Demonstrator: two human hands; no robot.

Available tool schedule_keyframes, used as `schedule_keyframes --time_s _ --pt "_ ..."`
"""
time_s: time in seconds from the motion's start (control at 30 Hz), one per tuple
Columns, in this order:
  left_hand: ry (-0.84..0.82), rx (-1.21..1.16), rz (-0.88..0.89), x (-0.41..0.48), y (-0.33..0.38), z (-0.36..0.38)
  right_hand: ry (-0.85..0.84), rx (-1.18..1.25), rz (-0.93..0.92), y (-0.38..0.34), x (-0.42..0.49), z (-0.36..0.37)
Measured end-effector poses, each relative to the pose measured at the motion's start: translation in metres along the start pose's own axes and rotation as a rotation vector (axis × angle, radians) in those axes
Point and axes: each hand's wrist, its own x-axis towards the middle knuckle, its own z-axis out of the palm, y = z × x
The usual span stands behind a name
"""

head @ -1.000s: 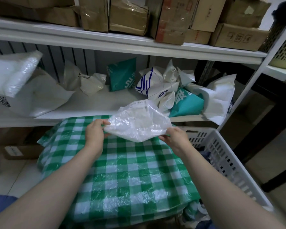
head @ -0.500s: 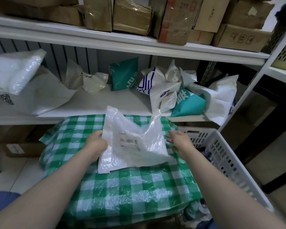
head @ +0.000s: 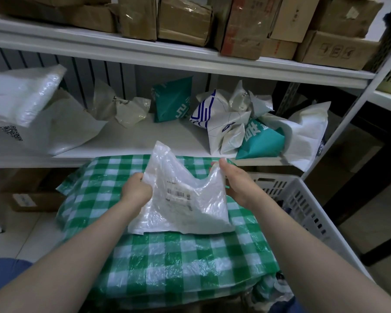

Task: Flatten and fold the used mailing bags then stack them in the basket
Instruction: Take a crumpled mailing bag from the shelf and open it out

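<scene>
Holding mid-cloth: the white mailing bag [head: 181, 201] stood half up on the checked cloth [head: 167, 272], its lower edge resting on the cloth and its top raised and crumpled, barcode label facing the camera. The left hand [head: 136, 191] had its fingers curled round the bag's left edge. The right hand [head: 238, 185] pinched the top right corner, thumb in front, fingers mostly hidden behind the film. Progress, my read: early. This bag was neither flat nor folded. The near half of the cloth showed only bare checks, so that looked like the room for spreading and creasing; the left side of the cloth had some spare width too. On the cloth's right edge sat the white slotted basket [head: 303, 199], rim just beside it, so the drop-off would be a short sideways move. Its inside was mostly hidden, something dark in there; I couldn't tell whether any folded bags were stacked. Just beyond the cloth's far edge ran the shelf [head: 158, 141], its lip close, so little room for pushing the bag forward. On it lay the backlog: crumpled bags [head: 221, 118], white and teal, none flattened. Above those, cardboard boxes [head: 185, 19] on an upper board, which probably capped how high a bag could be shaken out that far back.
</scene>
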Motion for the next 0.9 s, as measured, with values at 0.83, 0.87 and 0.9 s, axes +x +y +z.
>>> schedule_keyframes --time_s 0.83,0.87,0.9 --pt "0.37 0.044 0.16 0.013 -0.014 0.005 0.433 -0.739 -0.137 0.023 -0.005 0.048" --pt "0.373 0.056 0.153 0.014 -0.016 0.007 0.413 -0.698 -0.09 0.028 -0.004 0.052" --pt "0.378 0.074 0.141 0.015 -0.019 0.007 0.4 -0.608 -0.016 0.032 -0.005 0.055"
